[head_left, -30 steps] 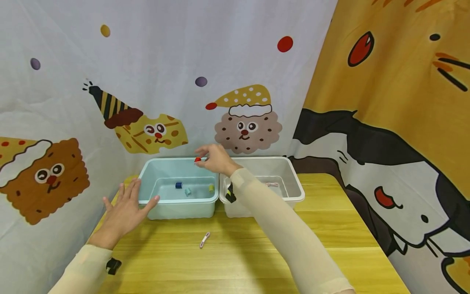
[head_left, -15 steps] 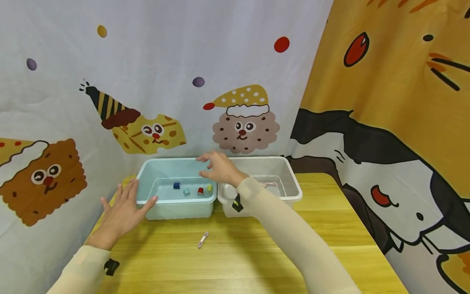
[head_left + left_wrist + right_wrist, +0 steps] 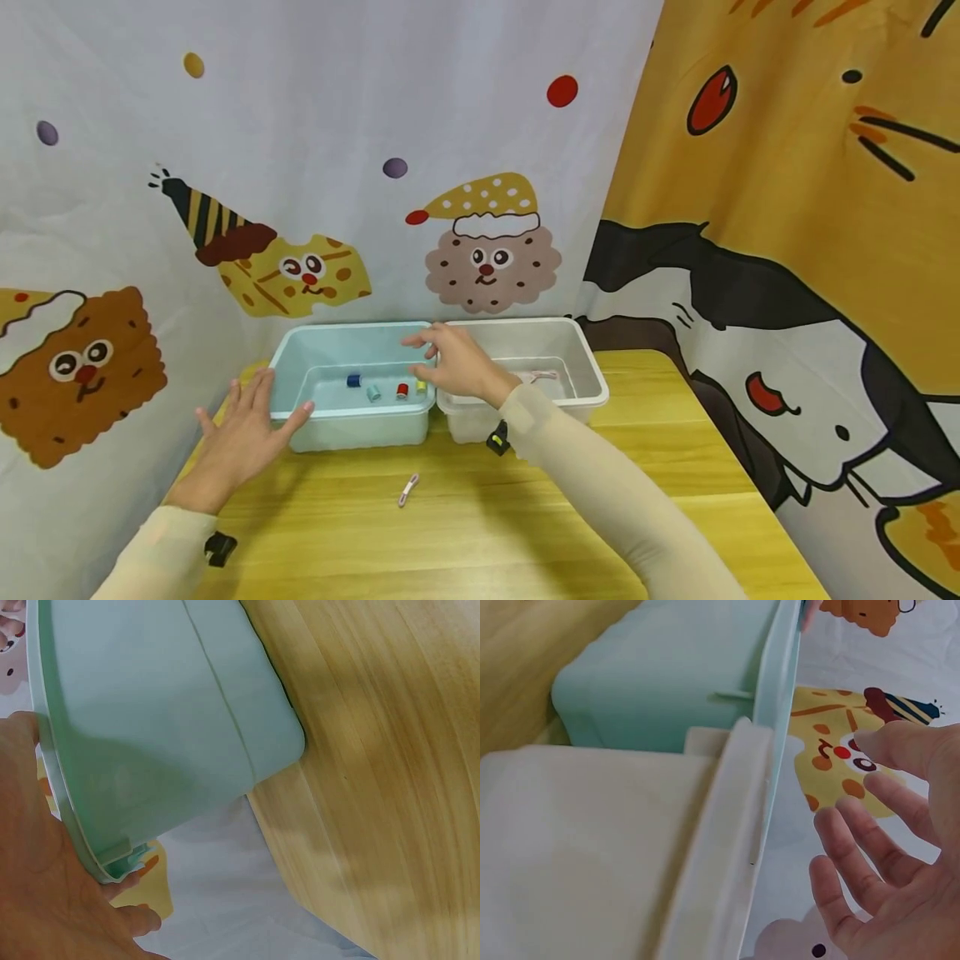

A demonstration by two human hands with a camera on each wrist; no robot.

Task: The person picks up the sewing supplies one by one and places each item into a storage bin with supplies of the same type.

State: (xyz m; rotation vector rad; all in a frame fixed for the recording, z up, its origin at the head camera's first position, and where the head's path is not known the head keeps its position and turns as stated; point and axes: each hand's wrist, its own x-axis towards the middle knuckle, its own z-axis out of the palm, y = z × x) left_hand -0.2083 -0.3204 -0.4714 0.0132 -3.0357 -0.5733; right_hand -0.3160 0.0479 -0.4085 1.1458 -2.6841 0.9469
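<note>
My right hand (image 3: 461,362) hovers with loose, parted fingers over the rims where the light blue bin (image 3: 352,432) meets the white bin (image 3: 463,427). Nothing is between its fingers in the right wrist view. Inside the blue bin lie a red thread spool (image 3: 402,391), a dark blue spool (image 3: 354,381), a pale teal spool (image 3: 373,392) and a yellow-green spool (image 3: 421,387), the last partly close to my fingers. My left hand (image 3: 238,437) rests with spread fingers at the blue bin's left front corner; its fingers reach along the rim (image 3: 66,802) in the left wrist view.
A small pink-and-white strip with looped ends (image 3: 408,490) lies on the wooden table (image 3: 480,542) before the bins. Similar pinkish pieces (image 3: 543,375) lie in the white bin. A printed curtain (image 3: 322,125) hangs right behind both bins.
My right hand has let go of the red spool, which now lies in the blue bin, and has drawn back to the right. The left hand keeps its place at the bin.
</note>
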